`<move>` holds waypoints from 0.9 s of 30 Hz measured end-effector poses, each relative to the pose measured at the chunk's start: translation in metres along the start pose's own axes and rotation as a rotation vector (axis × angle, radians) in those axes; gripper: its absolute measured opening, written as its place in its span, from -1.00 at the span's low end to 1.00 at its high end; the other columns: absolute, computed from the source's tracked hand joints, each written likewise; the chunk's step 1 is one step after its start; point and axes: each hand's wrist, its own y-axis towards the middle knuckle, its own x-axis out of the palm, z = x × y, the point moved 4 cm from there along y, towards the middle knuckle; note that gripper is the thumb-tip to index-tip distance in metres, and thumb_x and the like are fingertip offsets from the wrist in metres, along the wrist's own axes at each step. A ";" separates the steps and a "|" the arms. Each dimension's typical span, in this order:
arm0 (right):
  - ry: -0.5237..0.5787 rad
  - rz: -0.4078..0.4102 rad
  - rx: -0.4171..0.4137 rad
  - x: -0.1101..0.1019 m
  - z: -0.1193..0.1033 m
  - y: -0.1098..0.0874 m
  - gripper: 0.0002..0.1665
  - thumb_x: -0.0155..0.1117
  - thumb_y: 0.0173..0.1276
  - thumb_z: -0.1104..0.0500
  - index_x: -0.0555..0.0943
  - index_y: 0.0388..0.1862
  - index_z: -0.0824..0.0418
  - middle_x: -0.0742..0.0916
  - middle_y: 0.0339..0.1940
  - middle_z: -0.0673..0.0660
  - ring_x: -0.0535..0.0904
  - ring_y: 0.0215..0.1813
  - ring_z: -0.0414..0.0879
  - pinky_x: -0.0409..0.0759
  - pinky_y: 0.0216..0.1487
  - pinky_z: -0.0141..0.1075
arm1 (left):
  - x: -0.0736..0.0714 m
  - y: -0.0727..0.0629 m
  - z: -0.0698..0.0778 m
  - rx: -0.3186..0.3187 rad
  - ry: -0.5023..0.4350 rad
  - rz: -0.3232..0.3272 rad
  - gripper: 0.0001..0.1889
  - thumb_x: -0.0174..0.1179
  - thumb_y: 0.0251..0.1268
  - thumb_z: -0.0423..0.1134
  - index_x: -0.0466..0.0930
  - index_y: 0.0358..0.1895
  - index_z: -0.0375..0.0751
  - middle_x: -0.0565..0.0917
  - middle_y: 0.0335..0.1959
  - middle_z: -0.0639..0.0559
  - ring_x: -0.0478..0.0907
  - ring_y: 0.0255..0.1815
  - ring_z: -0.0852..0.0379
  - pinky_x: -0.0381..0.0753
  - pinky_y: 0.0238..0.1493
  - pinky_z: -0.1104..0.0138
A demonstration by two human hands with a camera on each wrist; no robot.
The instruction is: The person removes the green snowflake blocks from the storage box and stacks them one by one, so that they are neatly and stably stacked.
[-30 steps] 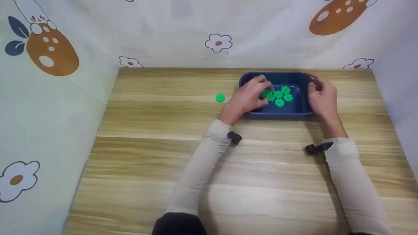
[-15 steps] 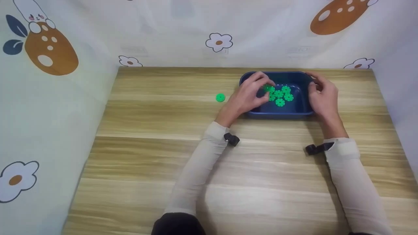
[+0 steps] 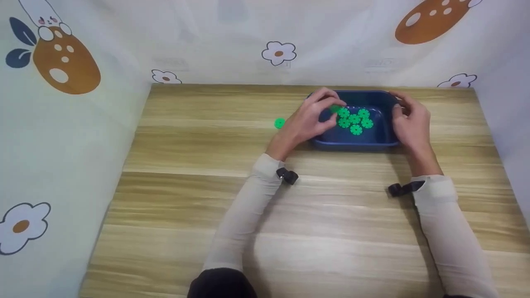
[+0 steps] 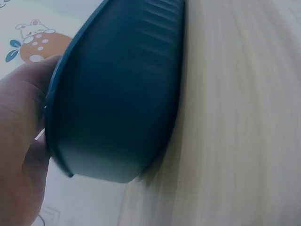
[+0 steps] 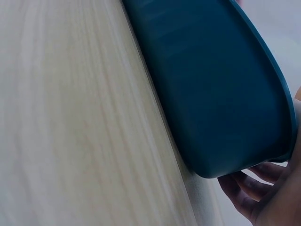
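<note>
My left hand [image 3: 312, 118] is over the left end of a dark blue plastic box [image 3: 356, 145]. Its thumb and index finger pinch a green notched disc [image 3: 334, 109], mostly hidden by the fingers. In the left wrist view the same box's outer wall [image 4: 113, 94] covers the fingertips. Several more flat green notched discs [image 3: 354, 119] lie on the box floor. My right hand [image 3: 414, 122] grips the right end of the box, with fingers behind its corner in the right wrist view. A single green disc [image 3: 279, 123] lies on the table, left of the box.
The box stands on a wood-grain table [image 3: 186, 198], close to its back edge. Pale wall cloth [image 3: 223, 49] printed with flowers and orange shapes rises behind and to the left. A white wall [image 3: 509, 103] borders the right side.
My left hand has drawn left and slightly up, bringing the pinched disc away from the others, which show more fully. My right hand stays on the box, and the box has barely moved.
</note>
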 end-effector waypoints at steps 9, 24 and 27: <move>-0.006 0.002 0.007 -0.001 0.000 -0.001 -0.49 0.01 0.65 0.19 0.70 0.41 0.01 0.74 0.42 0.13 0.72 0.33 0.04 0.62 0.27 -0.41 | -0.020 -0.015 -0.005 -0.040 0.012 0.001 -0.69 0.29 0.54 -0.27 0.74 0.25 -0.19 0.59 0.31 -0.07 0.56 0.33 0.11 0.49 0.46 0.54; -0.016 0.009 0.011 -0.001 -0.003 -0.002 -0.49 0.01 0.64 0.19 0.71 0.41 -0.01 0.75 0.41 0.15 0.72 0.20 -0.05 0.59 0.19 -0.45 | -0.054 -0.043 -0.022 -0.085 -0.012 0.049 -0.68 0.26 0.50 -0.37 0.69 0.25 -0.25 0.71 0.25 -0.08 0.73 0.20 0.07 0.71 0.34 0.31; -0.016 0.003 0.021 -0.001 -0.003 -0.002 -0.49 0.01 0.65 0.19 0.70 0.43 -0.02 0.73 0.43 0.14 0.71 0.22 -0.04 0.60 0.22 -0.42 | -0.059 -0.049 -0.026 -0.127 -0.018 0.035 -0.67 0.26 0.49 -0.39 0.68 0.25 -0.25 0.71 0.24 -0.09 0.72 0.23 0.07 0.71 0.36 0.29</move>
